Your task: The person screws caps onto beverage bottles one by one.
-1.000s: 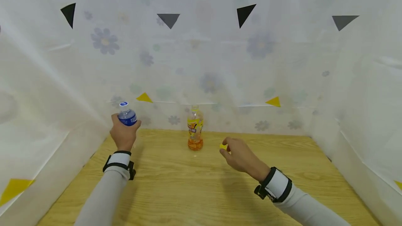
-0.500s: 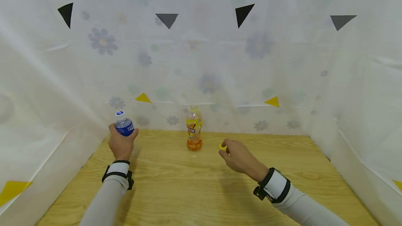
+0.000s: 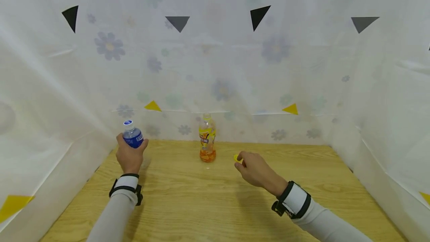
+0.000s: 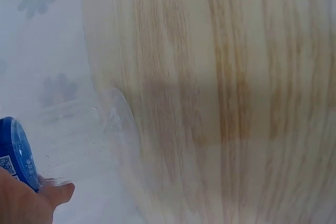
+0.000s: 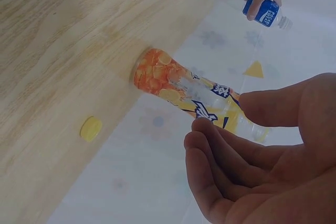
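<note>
At the left of the table, my left hand [image 3: 130, 157] grips a clear bottle with a blue label [image 3: 133, 138] and a white cap. In the left wrist view the clear lower part [image 4: 79, 142] shows below the fingers, its base at the tabletop. An orange-and-yellow labelled bottle [image 3: 207, 139], uncapped, stands upright near the back middle. My right hand [image 3: 256, 169] hovers to its right, fingers loosely bent and holding nothing. The right wrist view shows a gap between thumb and fingers, and a yellow cap [image 5: 91, 128] lying on the table apart from the hand.
The wooden table [image 3: 188, 204] meets a pale flower-patterned sheet [image 3: 215, 66] behind the bottles. More pale sheeting hangs at the left and right sides. Black, grey and yellow triangles mark the sheets.
My left hand has come down and slightly nearer with the blue-labelled bottle, most of it during the first half second. My right hand stays almost in place.
</note>
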Tool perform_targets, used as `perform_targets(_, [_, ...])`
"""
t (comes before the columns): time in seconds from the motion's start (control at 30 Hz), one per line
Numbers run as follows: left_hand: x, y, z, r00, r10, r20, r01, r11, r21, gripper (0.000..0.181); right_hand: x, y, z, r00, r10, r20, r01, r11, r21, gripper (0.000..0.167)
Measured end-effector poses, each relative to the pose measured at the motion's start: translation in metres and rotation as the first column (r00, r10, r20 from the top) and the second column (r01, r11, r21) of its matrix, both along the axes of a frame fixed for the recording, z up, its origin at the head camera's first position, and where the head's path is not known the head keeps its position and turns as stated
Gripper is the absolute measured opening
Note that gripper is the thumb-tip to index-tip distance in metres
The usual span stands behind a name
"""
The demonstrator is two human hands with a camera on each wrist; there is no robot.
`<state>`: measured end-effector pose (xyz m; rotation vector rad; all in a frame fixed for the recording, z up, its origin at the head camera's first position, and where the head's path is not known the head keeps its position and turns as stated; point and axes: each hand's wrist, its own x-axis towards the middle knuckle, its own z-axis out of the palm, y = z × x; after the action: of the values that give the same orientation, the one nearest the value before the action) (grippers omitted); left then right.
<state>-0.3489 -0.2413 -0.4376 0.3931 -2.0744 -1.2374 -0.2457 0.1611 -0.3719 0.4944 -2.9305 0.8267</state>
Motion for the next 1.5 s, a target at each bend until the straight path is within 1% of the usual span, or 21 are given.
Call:
perform_targets(0.13, [0.0,0.0,0.0,1.0,-0.004,-0.007,0.003,1.0,-0.008,0.099,-0.001,0.001,0.0,1.0,-0.002,0.007,0.002,1.0,-0.009,0.021])
perform_targets(0.23, [0.001,-0.002,-0.002,1.0,-0.001,-0.005,0.001,1.0,-0.013,0.108,-0.001,0.001,-0.001,1.0,-0.004,0.017,0.004,1.0,-0.014,0.021])
perform_targets(0.33, [0.004,-0.004,-0.004,1.0,0.003,-0.005,-0.003,1.0,-0.023,0.112,-0.001,0.0,-0.002,1.0,-0.007,0.023,0.007,1.0,-0.017,0.021])
perform_targets(0.4, [0.006,-0.006,-0.003,1.0,0.001,-0.006,-0.001,0.999,-0.034,0.113,0.0,0.0,-0.002,1.0,-0.01,0.024,0.011,1.0,-0.016,0.021])
perform_targets(0.47, [0.007,-0.01,0.002,1.0,-0.003,-0.006,0.002,0.998,-0.062,0.113,0.0,0.0,-0.003,1.0,-0.013,0.027,0.014,1.0,-0.018,0.021])
perform_targets(0.57, [0.011,-0.017,0.017,1.0,-0.008,-0.002,0.008,0.995,-0.102,0.113,0.001,0.0,-0.004,0.999,-0.019,0.028,0.019,1.0,-0.017,0.02])
perform_targets(0.63, [0.013,-0.023,0.031,1.0,-0.01,-0.007,0.009,0.992,-0.125,0.113,0.001,0.0,-0.004,0.999,-0.021,0.028,0.021,1.0,-0.015,0.02])
perform_targets(0.7, [0.013,-0.025,0.046,0.999,-0.014,-0.029,0.01,0.991,-0.13,0.11,0.001,0.0,-0.004,0.999,-0.021,0.027,0.021,1.0,-0.01,0.02])
perform_targets(0.77, [0.012,-0.024,0.063,0.995,-0.02,-0.098,0.007,0.992,-0.127,0.105,0.001,0.0,-0.004,0.999,-0.017,0.027,0.017,1.0,-0.008,0.021])
perform_targets(0.8, [0.01,-0.02,0.072,0.99,-0.025,-0.14,0.008,0.992,-0.124,0.102,0.001,0.0,-0.004,0.999,-0.015,0.028,0.016,1.0,-0.007,0.022])
perform_targets(0.87, [0.007,-0.009,0.09,0.971,-0.041,-0.234,0.014,0.993,-0.117,0.095,0.001,-0.001,-0.004,1.0,-0.011,0.029,0.011,1.0,-0.004,0.022])
perform_targets(0.93, [0.002,0.007,0.108,0.944,-0.061,-0.325,0.02,0.991,-0.129,0.09,0.001,-0.001,-0.005,0.999,-0.005,0.033,0.005,1.0,-0.005,0.022])
perform_targets(1.0, [-0.002,0.028,0.125,0.924,-0.106,-0.368,0.055,0.988,-0.146,0.086,0.001,-0.002,-0.004,0.999,-0.002,0.036,0.002,1.0,-0.006,0.022])
perform_targets(1.07, [-0.005,0.051,0.14,0.909,-0.161,-0.383,0.102,0.98,-0.172,0.085,0.0,-0.003,-0.005,0.999,0.0,0.034,0.0,1.0,-0.007,0.022])
perform_targets(1.13, [-0.007,0.076,0.15,0.905,-0.222,-0.363,0.159,0.968,-0.196,0.084,0.0,-0.004,-0.005,1.0,0.0,0.031,0.0,1.0,-0.011,0.022])
perform_targets(1.17, [-0.007,0.088,0.154,0.905,-0.26,-0.338,0.2,0.959,-0.202,0.085,0.0,-0.004,-0.005,1.0,0.001,0.029,-0.001,1.0,-0.012,0.022])
perform_targets(1.23, [-0.009,0.112,0.155,0.902,-0.319,-0.29,0.261,0.939,-0.223,0.086,0.0,-0.005,-0.006,1.0,0.008,0.025,-0.007,1.0,-0.017,0.022])
perform_targets(1.3, [-0.01,0.133,0.15,0.9,-0.365,-0.238,0.313,0.922,-0.229,0.088,0.0,-0.005,-0.007,1.0,0.014,0.025,-0.014,1.0,-0.022,0.021])
perform_targets(1.37, [-0.01,0.151,0.14,0.896,-0.404,-0.185,0.364,0.907,-0.213,0.092,0.001,-0.006,-0.008,1.0,0.021,0.023,-0.02,1.0,-0.023,0.021])
perform_targets(1.4, [-0.01,0.159,0.134,0.898,-0.406,-0.168,0.37,0.905,-0.209,0.093,0.001,-0.007,-0.008,1.0,0.021,0.022,-0.021,1.0,-0.024,0.02])
perform_targets(1.5, [-0.012,0.177,0.113,0.899,-0.424,-0.108,0.404,0.9,-0.165,0.097,0.001,-0.008,-0.009,1.0,0.016,0.019,-0.016,1.0,-0.023,0.019])
